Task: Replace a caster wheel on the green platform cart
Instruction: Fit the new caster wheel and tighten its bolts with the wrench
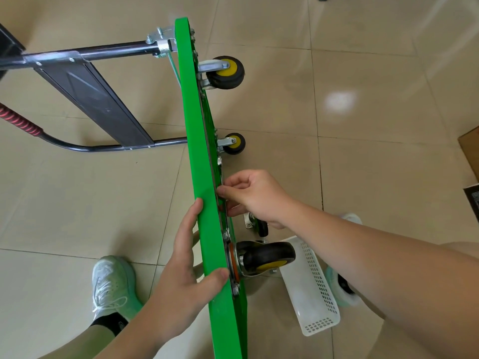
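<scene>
The green platform cart stands on its edge on the tiled floor, its underside facing right. Three casters with black tyres and yellow hubs are mounted: a far one, a middle one and a near one. My left hand grips the deck's near edge, thumb beside the near caster's plate. My right hand has curled fingers pinched against the underside at a bare mounting spot; what they pinch is hidden. A loose caster lies on the floor below that hand.
The cart's black folding handle with a red grip sticks out to the left. A white plastic basket lies on the floor to the right, by my feet. A cardboard box sits at the right edge.
</scene>
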Demonstrator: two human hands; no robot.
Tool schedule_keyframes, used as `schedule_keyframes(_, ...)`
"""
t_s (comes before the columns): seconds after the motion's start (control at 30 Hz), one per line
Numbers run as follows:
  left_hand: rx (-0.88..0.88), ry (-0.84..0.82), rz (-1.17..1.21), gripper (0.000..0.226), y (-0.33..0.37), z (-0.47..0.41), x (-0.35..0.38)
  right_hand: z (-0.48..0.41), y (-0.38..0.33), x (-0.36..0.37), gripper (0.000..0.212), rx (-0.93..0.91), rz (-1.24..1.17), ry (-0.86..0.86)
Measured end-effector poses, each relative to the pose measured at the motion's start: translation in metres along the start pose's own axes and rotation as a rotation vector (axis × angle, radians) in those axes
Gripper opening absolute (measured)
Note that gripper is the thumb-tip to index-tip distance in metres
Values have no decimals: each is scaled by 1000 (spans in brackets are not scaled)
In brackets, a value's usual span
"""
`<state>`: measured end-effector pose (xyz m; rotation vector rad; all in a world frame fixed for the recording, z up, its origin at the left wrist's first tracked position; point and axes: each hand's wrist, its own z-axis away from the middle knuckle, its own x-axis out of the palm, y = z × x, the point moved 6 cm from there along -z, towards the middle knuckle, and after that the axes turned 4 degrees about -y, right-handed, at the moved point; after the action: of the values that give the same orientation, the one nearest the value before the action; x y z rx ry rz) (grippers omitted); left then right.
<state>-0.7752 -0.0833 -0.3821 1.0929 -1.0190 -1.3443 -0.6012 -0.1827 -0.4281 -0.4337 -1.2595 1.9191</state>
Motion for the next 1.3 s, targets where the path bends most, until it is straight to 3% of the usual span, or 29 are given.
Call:
schedule_keyframes(0.27, 14, -11, 3, 100, 5, -4, -2, -17, 26, -8, 18, 196, -84, 25)
schedule_keyframes(0.43, 10, -32, 5, 102, 9, -8, -1, -20, 50, -6, 39, 422, -135, -14)
schedule_keyframes(0.6, 10, -73, 4, 97, 9, -9, 1, -26, 58, -8, 29, 479, -198, -21)
schedule_keyframes(0.7, 38, -44, -16, 87, 12, -14, 0, -29, 49, -19, 19, 415, -220, 38)
schedule_keyframes(0.83, 33, 19, 5, 79, 9, -27, -12, -31, 10, -30, 15, 155, -133, 60)
schedule_keyframes(0.97, 41, 8, 75, 77, 5, -30, -12, -8, -10, -11, 14, -16, -93, -34)
schedule_keyframes(1.3, 37, 16, 90, 79, 2, -32, -13, 12, -21, -6, 8, -83, -7, -94)
